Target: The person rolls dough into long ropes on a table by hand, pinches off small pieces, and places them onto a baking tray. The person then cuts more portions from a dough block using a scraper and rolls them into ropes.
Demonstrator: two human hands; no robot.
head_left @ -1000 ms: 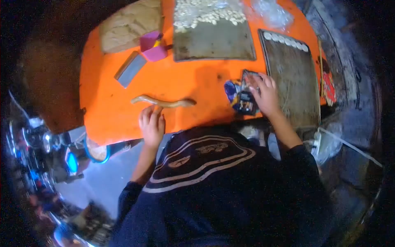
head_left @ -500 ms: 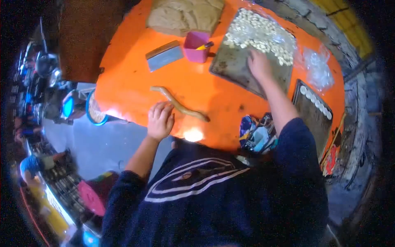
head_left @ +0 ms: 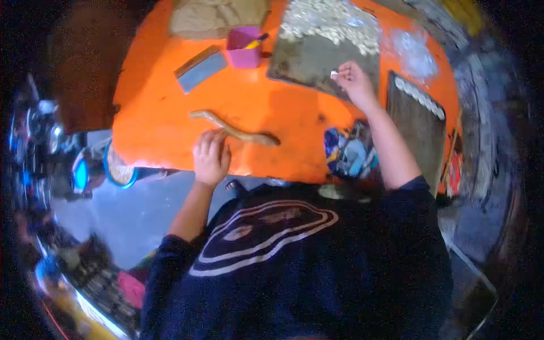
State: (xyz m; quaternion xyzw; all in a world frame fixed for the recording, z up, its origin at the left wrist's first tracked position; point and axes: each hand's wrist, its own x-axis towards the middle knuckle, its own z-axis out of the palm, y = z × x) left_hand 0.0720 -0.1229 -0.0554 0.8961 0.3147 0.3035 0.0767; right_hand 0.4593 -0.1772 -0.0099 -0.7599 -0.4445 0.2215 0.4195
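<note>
My right hand [head_left: 356, 85] is over the near part of a dark metal tray [head_left: 317, 62], pinching a small white piece [head_left: 334, 74] between thumb and fingertips. Many similar whitish pieces [head_left: 328, 22] lie under or beside clear plastic at that tray's far end. On the orange tabletop, a long tan rope of dough [head_left: 241, 134] lies slightly bent. My left hand [head_left: 211, 156] rests at the near table edge, just beside the rope, fingers stretched out and holding nothing.
A scraper with a wooden handle [head_left: 200, 68] lies beside a pink container [head_left: 243, 51] with a yellow-handled tool. Tan dough or cloth [head_left: 218, 20] sits behind. At right are a narrow tray [head_left: 413, 119] with a row of white discs, clear plastic [head_left: 413, 54] and bunched cloths [head_left: 354, 150].
My right hand has drawn back toward me from the heap of pieces, with one small white piece now in its fingertips. My left hand stays near the dough rope; the view has shifted.
</note>
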